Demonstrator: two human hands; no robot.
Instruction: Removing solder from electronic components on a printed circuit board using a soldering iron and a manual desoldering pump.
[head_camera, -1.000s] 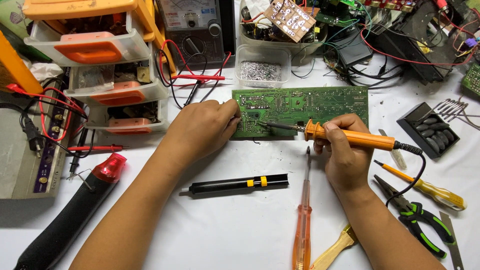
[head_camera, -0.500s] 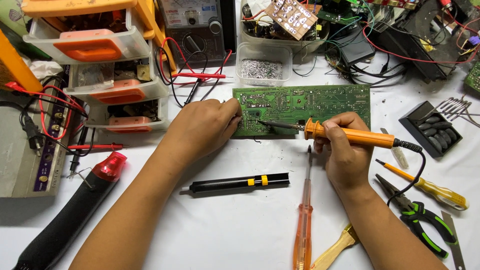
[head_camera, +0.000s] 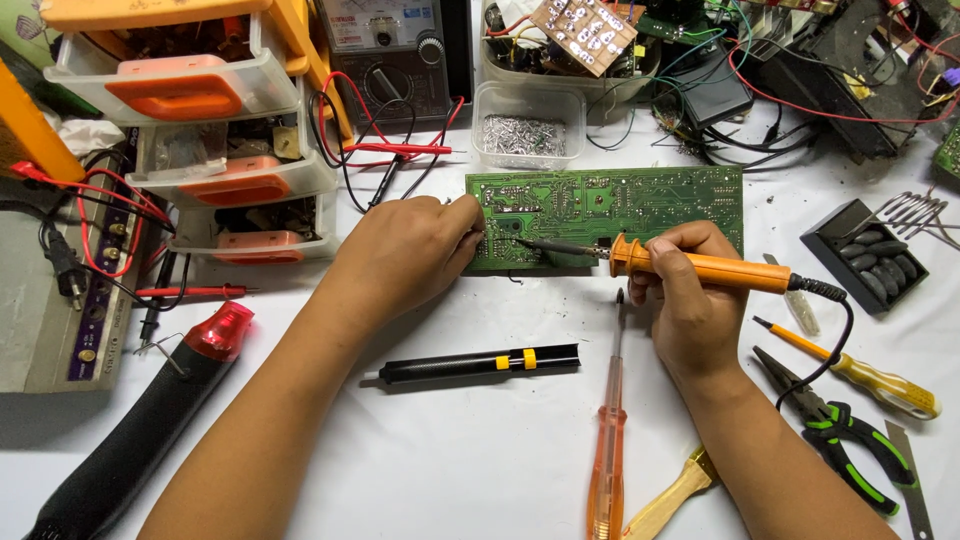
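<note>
Left hand (head_camera: 405, 250): curled grip at the left edge of the green board (head_camera: 640, 205), which lies flat on the bench (head_camera: 450, 460); what its fingers pinch cannot be told. Right of this grip: iron (head_camera: 690, 268), tip on the board. Right hand (head_camera: 685, 290): grip closed around the iron's orange handle. Screwdriver (head_camera: 608, 440): below the right grip.

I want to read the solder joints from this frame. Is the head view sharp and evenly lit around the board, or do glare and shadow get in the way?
Head view: sharp across the green circuit board and the soldering iron, no motion blur; light is soft and even; the left hand and right hand cast only faint shadows on the white table; no strong glare on the board.
</note>
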